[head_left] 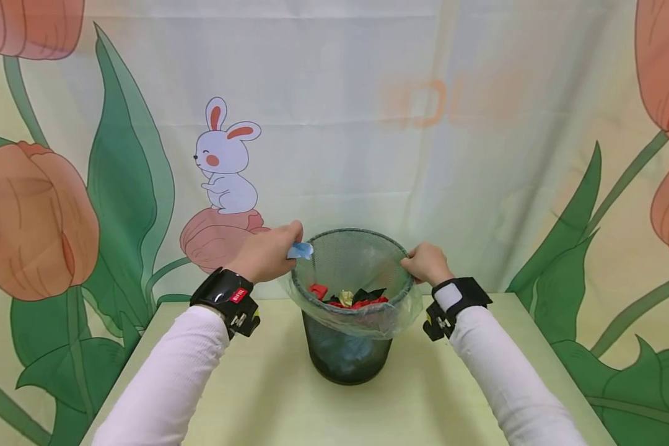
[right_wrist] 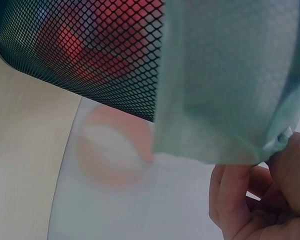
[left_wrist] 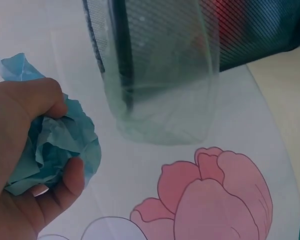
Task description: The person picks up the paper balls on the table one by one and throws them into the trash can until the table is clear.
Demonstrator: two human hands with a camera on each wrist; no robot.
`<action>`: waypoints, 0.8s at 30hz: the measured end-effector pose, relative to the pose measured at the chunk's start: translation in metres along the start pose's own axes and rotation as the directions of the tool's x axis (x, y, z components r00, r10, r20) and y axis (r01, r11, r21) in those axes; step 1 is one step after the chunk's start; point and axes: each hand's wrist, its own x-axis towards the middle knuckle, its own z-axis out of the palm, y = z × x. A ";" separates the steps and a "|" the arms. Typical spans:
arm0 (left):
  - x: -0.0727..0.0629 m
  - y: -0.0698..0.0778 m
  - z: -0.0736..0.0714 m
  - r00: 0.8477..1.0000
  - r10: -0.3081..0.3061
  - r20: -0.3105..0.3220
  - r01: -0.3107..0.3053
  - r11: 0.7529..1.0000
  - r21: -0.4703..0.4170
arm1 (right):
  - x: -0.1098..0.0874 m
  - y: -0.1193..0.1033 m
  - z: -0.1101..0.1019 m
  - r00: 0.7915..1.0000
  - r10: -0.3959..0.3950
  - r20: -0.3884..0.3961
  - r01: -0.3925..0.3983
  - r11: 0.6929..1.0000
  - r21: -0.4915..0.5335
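Note:
A black mesh wastebasket (head_left: pixel 348 353) stands on the table, lined with a thin translucent green bag (head_left: pixel 362 319) folded over its rim. Crumpled red, black and yellowish paper (head_left: pixel 347 298) lies inside. My left hand (head_left: pixel 270 251), just left of the rim, grips a ball of crumpled light blue paper (left_wrist: pixel 65 142); in the left wrist view thumb and fingers curl round it, apart from the bag. On the other side, my right hand (head_left: pixel 428 263) pinches the bag at the rim's right edge. The right wrist view shows the bag gathered at the right fingers (right_wrist: pixel 235 192).
The pale table (head_left: pixel 245 396) reaches back to a printed curtain (head_left: pixel 334 124) with tulips and a rabbit, close behind the basket. Both wrists wear black straps with small cameras.

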 end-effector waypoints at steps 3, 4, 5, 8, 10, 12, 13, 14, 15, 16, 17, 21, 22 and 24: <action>0.005 0.008 0.001 0.999 0.027 0.025 -0.027 1.000 -0.008 | -0.002 -0.001 -0.001 1.000 -0.004 -0.003 0.004 1.000 0.002; 0.007 0.010 0.001 0.999 0.040 0.028 -0.040 0.999 -0.012 | -0.002 -0.001 -0.001 1.000 -0.004 -0.004 0.004 1.000 0.004; 0.008 0.013 0.002 0.998 0.054 0.024 -0.054 0.998 -0.010 | -0.002 -0.001 -0.001 1.000 -0.005 -0.004 0.005 1.000 0.005; 0.011 0.022 0.004 0.996 0.093 0.007 -0.093 0.996 -0.003 | -0.001 0.000 -0.001 1.000 -0.006 -0.001 0.006 1.000 0.007; 0.013 0.028 0.005 0.993 0.121 -0.010 -0.121 0.993 -0.004 | 0.001 0.001 0.000 1.000 -0.004 0.003 0.004 1.000 0.006; 0.014 0.033 0.006 0.991 0.135 -0.015 -0.135 0.991 -0.005 | 0.002 0.001 0.001 1.000 -0.003 0.006 0.003 1.000 0.003; 0.015 0.036 0.006 0.990 0.140 -0.012 -0.140 0.990 -0.010 | 0.002 0.001 0.001 1.000 -0.002 0.006 0.002 1.000 0.003; 0.016 0.038 0.006 0.989 0.146 -0.010 -0.146 0.989 -0.014 | 0.003 0.002 0.002 1.000 -0.001 0.006 0.001 1.000 0.002; 0.017 0.040 0.006 0.989 0.150 -0.006 -0.150 0.989 -0.017 | 0.003 0.002 0.002 1.000 0.000 0.006 0.000 1.000 0.003; 0.018 0.042 0.007 0.989 0.148 0.001 -0.148 0.989 -0.020 | 0.003 0.002 0.002 1.000 0.000 0.006 0.000 1.000 0.004; 0.019 0.044 0.007 0.989 0.149 0.007 -0.149 0.989 -0.021 | 0.003 0.002 0.002 1.000 -0.001 0.007 0.001 1.000 0.004; 0.023 0.051 0.008 0.987 0.160 0.016 -0.160 0.987 -0.002 | 0.002 0.002 0.001 1.000 -0.003 0.009 0.002 1.000 0.008; 0.023 0.052 0.009 0.987 0.162 0.015 -0.162 0.987 0.002 | 0.002 0.002 0.001 1.000 -0.003 0.009 0.003 1.000 0.009; 0.025 0.055 0.010 0.985 0.170 0.012 -0.170 0.985 0.014 | 0.002 0.001 0.001 1.000 -0.002 0.009 0.002 1.000 0.013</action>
